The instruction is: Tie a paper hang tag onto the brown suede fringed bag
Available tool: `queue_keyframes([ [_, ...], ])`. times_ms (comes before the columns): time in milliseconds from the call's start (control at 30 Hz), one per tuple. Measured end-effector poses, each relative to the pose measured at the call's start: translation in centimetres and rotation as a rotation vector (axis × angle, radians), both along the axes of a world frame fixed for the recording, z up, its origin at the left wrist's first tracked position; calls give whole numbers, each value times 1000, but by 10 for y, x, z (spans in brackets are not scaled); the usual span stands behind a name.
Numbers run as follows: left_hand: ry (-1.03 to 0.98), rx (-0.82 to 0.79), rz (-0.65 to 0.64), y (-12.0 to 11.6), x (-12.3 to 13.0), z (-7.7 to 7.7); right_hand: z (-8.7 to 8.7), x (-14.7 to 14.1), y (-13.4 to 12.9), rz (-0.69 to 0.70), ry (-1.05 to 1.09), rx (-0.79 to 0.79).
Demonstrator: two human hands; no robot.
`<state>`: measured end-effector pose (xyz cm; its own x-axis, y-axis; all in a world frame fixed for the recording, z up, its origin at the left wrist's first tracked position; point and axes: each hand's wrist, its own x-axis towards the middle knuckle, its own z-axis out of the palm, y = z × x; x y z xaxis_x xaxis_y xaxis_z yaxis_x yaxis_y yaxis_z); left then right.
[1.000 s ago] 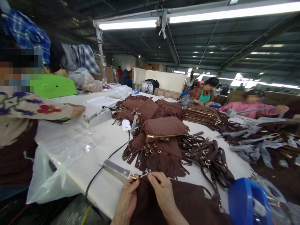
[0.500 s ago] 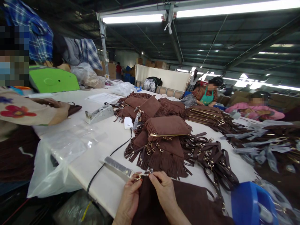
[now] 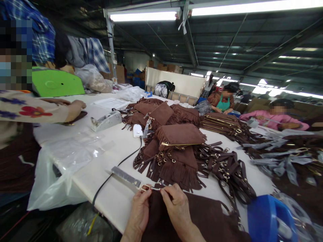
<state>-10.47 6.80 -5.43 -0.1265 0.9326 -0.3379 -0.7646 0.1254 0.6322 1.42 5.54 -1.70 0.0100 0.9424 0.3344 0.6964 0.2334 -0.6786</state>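
At the front edge of the table, my left hand (image 3: 140, 209) pinches a gold metal ring (image 3: 145, 187) at the end of a strap wrapped in clear film (image 3: 127, 178). Beside it, my right hand (image 3: 178, 205) has thumb and forefinger closed on a thin pale strip (image 3: 156, 189) that runs to the ring. Both hands rest over a dark brown fabric piece (image 3: 205, 215). Just beyond them lies a stack of brown fringed bags (image 3: 179, 136) with gold zips and rings.
A blue plastic container (image 3: 262, 215) stands at the right, near brown straps (image 3: 227, 171). A black cable crosses the table from a white device (image 3: 137, 131). Left are a tape dispenser (image 3: 107, 120), plastic bags and a co-worker's sleeve (image 3: 32, 109). Other people sit behind.
My hands have barely moved; the pale strip between them shows a little longer. The co-worker at the left has reached further right over the table.
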Motion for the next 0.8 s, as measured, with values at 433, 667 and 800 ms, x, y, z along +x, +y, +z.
queue_keyframes([
  [433,39,-17,33,-1,4,-3,2,-10,1,83,-203,-24],
  [667,28,1,36,-2,6,-1,-12,-13,8,99,-426,174],
  [800,14,-3,30,-2,7,-2,-19,-14,14,121,-467,302],
])
